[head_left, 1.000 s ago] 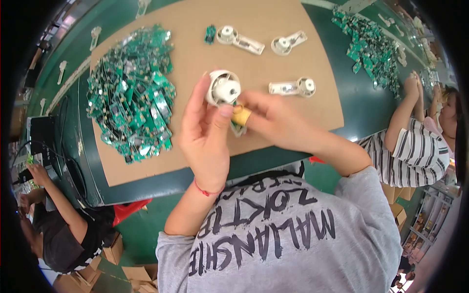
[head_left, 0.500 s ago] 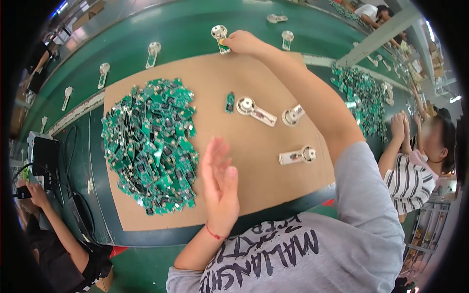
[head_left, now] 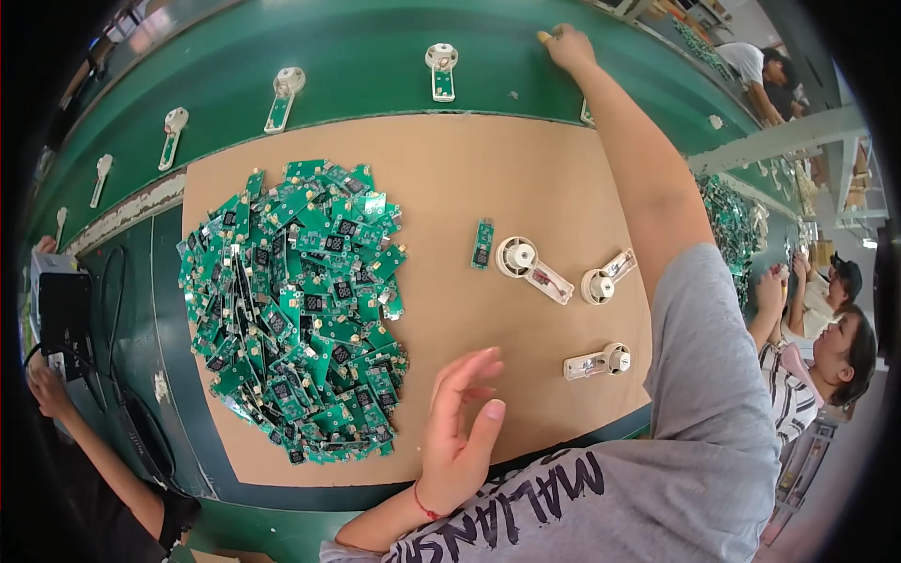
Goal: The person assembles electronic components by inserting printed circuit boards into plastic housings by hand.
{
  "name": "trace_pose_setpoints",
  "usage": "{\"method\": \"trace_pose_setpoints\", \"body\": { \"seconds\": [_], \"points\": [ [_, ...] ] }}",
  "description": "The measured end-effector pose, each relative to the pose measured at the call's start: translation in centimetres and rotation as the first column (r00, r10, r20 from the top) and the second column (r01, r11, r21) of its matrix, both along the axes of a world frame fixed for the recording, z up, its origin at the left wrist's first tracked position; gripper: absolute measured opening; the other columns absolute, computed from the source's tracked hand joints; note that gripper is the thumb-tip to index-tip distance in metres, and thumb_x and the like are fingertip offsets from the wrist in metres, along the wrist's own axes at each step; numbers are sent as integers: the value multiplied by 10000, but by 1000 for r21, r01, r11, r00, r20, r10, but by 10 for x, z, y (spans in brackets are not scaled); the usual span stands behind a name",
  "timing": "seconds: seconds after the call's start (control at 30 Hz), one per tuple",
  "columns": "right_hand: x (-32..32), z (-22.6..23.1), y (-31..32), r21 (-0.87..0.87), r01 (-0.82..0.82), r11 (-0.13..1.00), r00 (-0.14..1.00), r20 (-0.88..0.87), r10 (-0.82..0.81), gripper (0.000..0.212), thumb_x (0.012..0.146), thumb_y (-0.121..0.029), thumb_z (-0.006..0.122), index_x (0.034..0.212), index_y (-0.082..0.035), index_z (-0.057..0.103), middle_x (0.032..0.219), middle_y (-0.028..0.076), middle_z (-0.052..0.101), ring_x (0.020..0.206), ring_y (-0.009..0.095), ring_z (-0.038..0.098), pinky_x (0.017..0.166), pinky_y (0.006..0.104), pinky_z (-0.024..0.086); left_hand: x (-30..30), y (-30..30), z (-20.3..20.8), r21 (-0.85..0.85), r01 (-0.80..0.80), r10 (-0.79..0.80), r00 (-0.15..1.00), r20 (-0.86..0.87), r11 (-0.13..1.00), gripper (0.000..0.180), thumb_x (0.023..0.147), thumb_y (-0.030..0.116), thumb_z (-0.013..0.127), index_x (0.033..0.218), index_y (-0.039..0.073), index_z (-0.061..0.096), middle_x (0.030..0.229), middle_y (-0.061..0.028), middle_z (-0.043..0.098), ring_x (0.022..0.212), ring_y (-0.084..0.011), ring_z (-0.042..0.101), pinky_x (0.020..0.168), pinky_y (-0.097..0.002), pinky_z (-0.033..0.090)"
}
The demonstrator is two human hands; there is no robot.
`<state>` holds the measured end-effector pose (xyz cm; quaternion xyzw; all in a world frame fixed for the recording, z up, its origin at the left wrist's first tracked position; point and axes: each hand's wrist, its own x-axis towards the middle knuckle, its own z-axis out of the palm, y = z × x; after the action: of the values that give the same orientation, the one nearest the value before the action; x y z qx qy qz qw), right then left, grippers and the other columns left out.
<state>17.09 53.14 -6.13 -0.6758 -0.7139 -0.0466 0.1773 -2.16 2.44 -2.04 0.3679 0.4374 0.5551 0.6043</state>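
Note:
My right hand point(head_left: 569, 49) is stretched out over the far green belt, its fingers curled down; whatever lies under them is hidden. One fingertip wears a yellow cover. Above the front of the cardboard sheet point(head_left: 450, 178), my left hand point(head_left: 460, 436) hovers open and holds nothing. A loose green circuit board point(head_left: 482, 244) lies on the cardboard beside a white round-headed plastic housing point(head_left: 518, 258). Two more such housings, a tilted housing point(head_left: 601, 284) and a lower housing point(head_left: 598, 361), lie to the right. On the belt rests a housing with a green board inside point(head_left: 442, 73).
A large heap of green circuit boards point(head_left: 300, 310) covers the cardboard's left half. Several housings, one a white housing point(head_left: 284, 98), line the belt. A black device with cables point(head_left: 68, 310) stands at left. Co-workers sit on both sides, one in a striped shirt point(head_left: 784, 394).
My right hand has let go of the housing on the belt and moved right and farther away. My left hand stays open over the cardboard. The whole view has shifted.

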Motion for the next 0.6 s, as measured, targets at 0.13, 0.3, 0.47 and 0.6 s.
{"method": "trace_pose_setpoints", "body": {
  "seconds": [0.13, 0.3, 0.47, 0.6],
  "points": [
    [-16, -21, -25, 167, -152, 974, 988, -13, 157, 287, 748, -117, 587, 1025, -48, 560, 920, 175, 616, 894, 358, 563, 804, 390, 456, 10, -1, -5, 45, -5, 5, 1000, 9, 999, 385, 855, 29, 504, 1236, 3, 452, 1167, -120, 506, 1051, -216, 509, 853, -294, 408],
    [-64, 26, -124, 199, -533, 822, 759, -318, 569, 199, 757, -89, 578, 928, -6, 522, 857, 183, 614, 832, 319, 600, 735, 371, 471, 6, -3, 14, 217, 101, -1, 909, -418, 971, 276, 851, 47, 528, 1124, 11, 551, 1034, -118, 583, 946, -199, 562, 822, -280, 431],
    [-45, 76, -304, -59, -879, 474, 461, -365, 809, 257, 778, -120, 535, 1010, -11, 541, 956, 182, 601, 881, 343, 577, 764, 399, 471, -5, -9, 17, 393, 90, 305, 484, -820, 915, 122, 825, 64, 572, 924, 21, 630, 868, -119, 623, 847, -268, 589, 736, -337, 459],
    [-15, 48, -416, -123, -902, 413, 431, -265, 863, 258, 721, 8, 528, 969, -51, 561, 951, 114, 548, 929, 296, 521, 788, 383, 437, -47, 16, 11, 512, 100, 503, 101, -858, 853, 128, 787, 52, 565, 899, 34, 624, 817, -94, 588, 781, -285, 537, 701, -379, 430]
  ]
}}
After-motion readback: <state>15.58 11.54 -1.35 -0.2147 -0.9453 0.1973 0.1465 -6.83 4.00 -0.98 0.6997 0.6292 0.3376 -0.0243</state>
